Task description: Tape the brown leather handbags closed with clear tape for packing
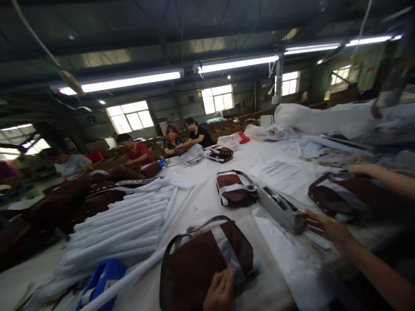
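Note:
A brown handbag (194, 268) with a strap lies before me, a pale, shiny strip (223, 242) across it. My left hand (220, 287) is at the bag's near side, fingers pressed together on the lower end of that strip. Farther right, my right hand (327, 229) is stretched out with its fingers apart. Its fingertips are at the near end of a grey tape dispenser (280, 209); whether they touch tape is too blurred to tell. Just beyond the dispenser sits another brown handbag (235, 190) with a white band round it.
White wrapped rolls (119, 229) lie in a pile at left, near a blue plastic object (102, 283). Dark brown bags (81, 198) are heaped behind. At right, another person's arm (382, 172) reaches over a studded bag (343, 196). Several people work across the white table (201, 185).

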`<state>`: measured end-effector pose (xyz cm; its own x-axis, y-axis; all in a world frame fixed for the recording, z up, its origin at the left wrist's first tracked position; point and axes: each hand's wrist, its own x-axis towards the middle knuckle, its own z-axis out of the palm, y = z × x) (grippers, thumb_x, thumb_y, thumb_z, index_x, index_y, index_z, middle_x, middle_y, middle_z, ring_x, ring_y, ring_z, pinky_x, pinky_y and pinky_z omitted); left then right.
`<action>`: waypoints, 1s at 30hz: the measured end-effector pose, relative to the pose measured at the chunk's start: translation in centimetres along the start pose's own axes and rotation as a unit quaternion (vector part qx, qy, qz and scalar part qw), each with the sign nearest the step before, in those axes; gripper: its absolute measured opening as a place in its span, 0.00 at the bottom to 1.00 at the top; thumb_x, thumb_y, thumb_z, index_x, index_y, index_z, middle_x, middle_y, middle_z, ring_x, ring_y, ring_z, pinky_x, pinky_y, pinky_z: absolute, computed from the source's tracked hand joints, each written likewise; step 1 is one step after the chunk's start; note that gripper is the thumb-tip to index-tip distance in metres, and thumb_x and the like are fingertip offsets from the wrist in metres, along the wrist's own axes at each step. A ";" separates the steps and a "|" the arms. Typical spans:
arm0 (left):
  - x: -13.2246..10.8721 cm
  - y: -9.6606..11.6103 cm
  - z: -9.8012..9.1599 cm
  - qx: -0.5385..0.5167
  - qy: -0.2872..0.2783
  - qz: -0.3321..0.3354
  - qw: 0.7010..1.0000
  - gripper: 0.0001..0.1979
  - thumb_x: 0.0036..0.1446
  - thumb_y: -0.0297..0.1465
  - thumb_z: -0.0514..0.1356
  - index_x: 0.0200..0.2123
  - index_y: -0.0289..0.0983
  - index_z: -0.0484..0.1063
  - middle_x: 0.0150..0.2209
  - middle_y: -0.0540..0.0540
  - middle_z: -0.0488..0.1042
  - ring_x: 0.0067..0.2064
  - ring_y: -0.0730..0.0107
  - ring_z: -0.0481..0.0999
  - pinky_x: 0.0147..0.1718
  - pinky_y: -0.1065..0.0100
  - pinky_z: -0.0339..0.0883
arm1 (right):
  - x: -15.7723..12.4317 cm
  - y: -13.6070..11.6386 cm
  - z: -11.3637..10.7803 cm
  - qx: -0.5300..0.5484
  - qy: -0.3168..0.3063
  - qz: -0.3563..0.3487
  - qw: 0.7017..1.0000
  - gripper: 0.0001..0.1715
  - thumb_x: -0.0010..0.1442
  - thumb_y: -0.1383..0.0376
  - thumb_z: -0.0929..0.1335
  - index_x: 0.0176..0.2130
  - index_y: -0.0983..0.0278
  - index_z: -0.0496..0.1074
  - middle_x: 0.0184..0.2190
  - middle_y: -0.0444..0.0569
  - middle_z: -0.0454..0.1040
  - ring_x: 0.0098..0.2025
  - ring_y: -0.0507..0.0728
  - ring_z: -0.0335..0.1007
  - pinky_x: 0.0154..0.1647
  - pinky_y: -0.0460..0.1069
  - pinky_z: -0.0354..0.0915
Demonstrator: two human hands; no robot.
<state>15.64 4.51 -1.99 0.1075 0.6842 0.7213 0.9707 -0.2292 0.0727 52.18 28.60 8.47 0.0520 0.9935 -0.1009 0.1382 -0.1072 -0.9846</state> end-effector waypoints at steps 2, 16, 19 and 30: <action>0.1 0.5 -1.1 -0.009 -0.036 -0.026 0.999 0.30 0.59 0.18 0.50 0.62 0.42 0.67 0.55 0.51 0.77 0.51 0.68 0.78 0.50 0.70 0.76 | -1.6 0.4 0.1 0.065 -0.020 0.053 0.996 0.17 0.50 0.50 0.73 0.34 0.59 0.81 0.48 0.63 0.79 0.46 0.67 0.79 0.40 0.54 0.77; 1.2 1.4 -3.2 -0.017 -0.106 -0.059 0.992 0.33 0.61 0.18 0.55 0.66 0.47 0.59 0.58 0.53 0.74 0.55 0.67 0.75 0.52 0.66 0.74 | -1.7 3.3 0.0 -0.122 0.045 -0.059 0.990 0.25 0.51 0.45 0.72 0.21 0.64 0.75 0.16 0.45 0.71 0.18 0.50 0.61 0.20 0.46 0.60; 1.2 1.4 -3.2 -0.019 -0.110 -0.071 0.991 0.32 0.61 0.17 0.56 0.65 0.45 0.62 0.58 0.53 0.74 0.55 0.66 0.75 0.53 0.66 0.73 | -3.9 1.8 -0.4 -0.179 -0.002 -0.127 0.976 0.21 0.52 0.46 0.71 0.27 0.61 0.79 0.24 0.46 0.77 0.26 0.54 0.69 0.30 0.48 0.66; 1.8 2.1 -4.0 -0.061 -0.133 -0.093 0.985 0.28 0.62 0.19 0.54 0.64 0.42 0.63 0.60 0.50 0.73 0.56 0.65 0.73 0.59 0.59 0.70 | -11.5 -9.0 14.5 -0.310 -0.480 -0.415 0.708 0.16 0.66 0.56 0.67 0.37 0.61 0.81 0.32 0.48 0.80 0.32 0.53 0.73 0.35 0.46 0.63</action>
<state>16.98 2.45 2.19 -0.0005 0.8758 0.4826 0.9474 -0.1540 0.2804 35.96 18.64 16.43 -0.9569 0.2588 0.1320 0.1498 0.8289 -0.5390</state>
